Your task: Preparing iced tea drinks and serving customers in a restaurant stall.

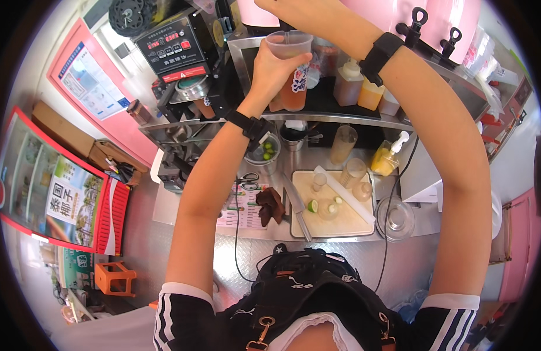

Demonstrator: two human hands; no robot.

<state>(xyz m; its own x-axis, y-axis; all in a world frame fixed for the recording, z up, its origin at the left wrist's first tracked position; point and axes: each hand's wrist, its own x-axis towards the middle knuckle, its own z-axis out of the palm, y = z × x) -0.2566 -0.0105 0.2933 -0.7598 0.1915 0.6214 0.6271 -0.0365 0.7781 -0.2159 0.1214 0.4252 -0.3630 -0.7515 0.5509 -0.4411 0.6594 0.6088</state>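
My left hand (277, 66) is closed around a clear plastic cup (297, 90) of reddish-orange drink, upright at the shelf under a pink dispenser (257, 15). My right hand (268, 4) reaches to the dispenser's front above the cup; its fingers are cut off by the picture's top edge. Below, a cutting board (305, 177) bears a cut lime (313, 206), small clear cups, a measuring cup (353, 173) and a long white rod-like tool (345, 194). A knife (297, 202) lies across the board's left edge.
Pump bottles (348, 83) stand on the shelf, right of the cup. A cup sealing machine (171, 48) is at the left. Limes in a clear container (264, 151), scissors (248, 180), a brown cloth (270, 206) and a yellow pump bottle (384, 158) occupy the counter. Cords hang in front.
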